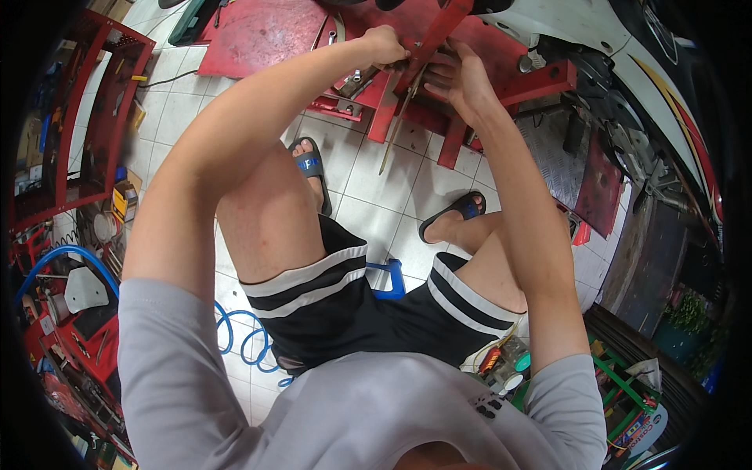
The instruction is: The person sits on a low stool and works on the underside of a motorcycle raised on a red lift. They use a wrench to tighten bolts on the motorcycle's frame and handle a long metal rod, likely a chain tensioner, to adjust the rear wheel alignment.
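Both my arms stretch forward to a red metal frame (429, 39) with a slanted post at the top middle. My left hand (384, 47) is on the post's left side, its fingers bent together against the metal; what they pinch is too small to make out. On the other side, my right hand (460, 77) has its fingers apart and half bent, their tips close to the post. A thin yellowish strip (396, 137) hangs down between the hands, below the post. Left of my left hand, a wrench (332, 37) lies on the red platform (258, 35).
A white motorcycle fairing (580, 27) stands at the upper right. Red shelving (66, 117) and tool trays line the left. A blue coiled hose (252, 345) and a blue clamp-like object (392, 280) are on the tiled floor (364, 172) around my legs. Green crate (619, 384) at lower right.
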`<act>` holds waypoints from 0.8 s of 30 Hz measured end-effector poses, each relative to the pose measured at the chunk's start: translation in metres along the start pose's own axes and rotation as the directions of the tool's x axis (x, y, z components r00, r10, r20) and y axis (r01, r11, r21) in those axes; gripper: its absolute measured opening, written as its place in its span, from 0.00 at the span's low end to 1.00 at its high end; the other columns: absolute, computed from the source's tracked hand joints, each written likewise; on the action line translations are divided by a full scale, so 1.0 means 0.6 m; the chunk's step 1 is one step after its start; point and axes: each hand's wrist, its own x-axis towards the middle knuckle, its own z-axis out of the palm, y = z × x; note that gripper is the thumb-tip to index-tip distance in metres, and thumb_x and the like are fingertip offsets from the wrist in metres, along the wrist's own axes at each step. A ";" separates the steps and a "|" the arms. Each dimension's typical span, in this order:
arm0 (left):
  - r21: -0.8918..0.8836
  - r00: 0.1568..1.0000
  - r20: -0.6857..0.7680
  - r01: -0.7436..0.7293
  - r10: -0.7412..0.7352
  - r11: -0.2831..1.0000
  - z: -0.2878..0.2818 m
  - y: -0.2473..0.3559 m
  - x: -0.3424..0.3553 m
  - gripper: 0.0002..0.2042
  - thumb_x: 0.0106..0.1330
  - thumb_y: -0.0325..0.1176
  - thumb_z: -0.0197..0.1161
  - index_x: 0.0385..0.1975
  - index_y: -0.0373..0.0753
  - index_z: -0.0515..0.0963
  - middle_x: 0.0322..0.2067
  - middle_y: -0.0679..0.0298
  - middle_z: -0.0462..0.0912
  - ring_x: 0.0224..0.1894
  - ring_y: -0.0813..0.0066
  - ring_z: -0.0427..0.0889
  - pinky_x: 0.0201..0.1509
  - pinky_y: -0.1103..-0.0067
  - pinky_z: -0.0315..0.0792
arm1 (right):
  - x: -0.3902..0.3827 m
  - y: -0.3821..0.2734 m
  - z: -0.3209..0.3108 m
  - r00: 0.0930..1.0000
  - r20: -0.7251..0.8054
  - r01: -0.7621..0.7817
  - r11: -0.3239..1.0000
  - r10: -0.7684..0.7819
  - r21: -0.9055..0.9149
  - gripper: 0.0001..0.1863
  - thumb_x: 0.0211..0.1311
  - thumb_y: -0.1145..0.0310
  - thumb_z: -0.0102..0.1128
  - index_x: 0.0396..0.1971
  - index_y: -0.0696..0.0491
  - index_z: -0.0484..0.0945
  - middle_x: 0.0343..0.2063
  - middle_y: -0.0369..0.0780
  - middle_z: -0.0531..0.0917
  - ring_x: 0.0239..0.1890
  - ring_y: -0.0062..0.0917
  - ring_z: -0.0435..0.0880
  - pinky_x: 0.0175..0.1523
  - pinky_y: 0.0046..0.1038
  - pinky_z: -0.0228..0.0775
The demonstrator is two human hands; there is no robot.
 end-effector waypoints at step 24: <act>-0.270 0.978 -0.197 0.017 -0.073 0.963 -0.005 -0.006 0.026 0.15 0.55 0.36 0.60 0.33 0.29 0.80 0.32 0.55 0.84 0.32 0.68 0.84 0.35 0.78 0.81 | 0.004 0.002 0.003 1.000 0.002 -0.002 1.000 0.002 0.006 0.29 0.68 0.51 0.35 0.62 0.53 0.60 0.55 0.45 0.71 0.56 0.37 0.71 0.59 0.37 0.63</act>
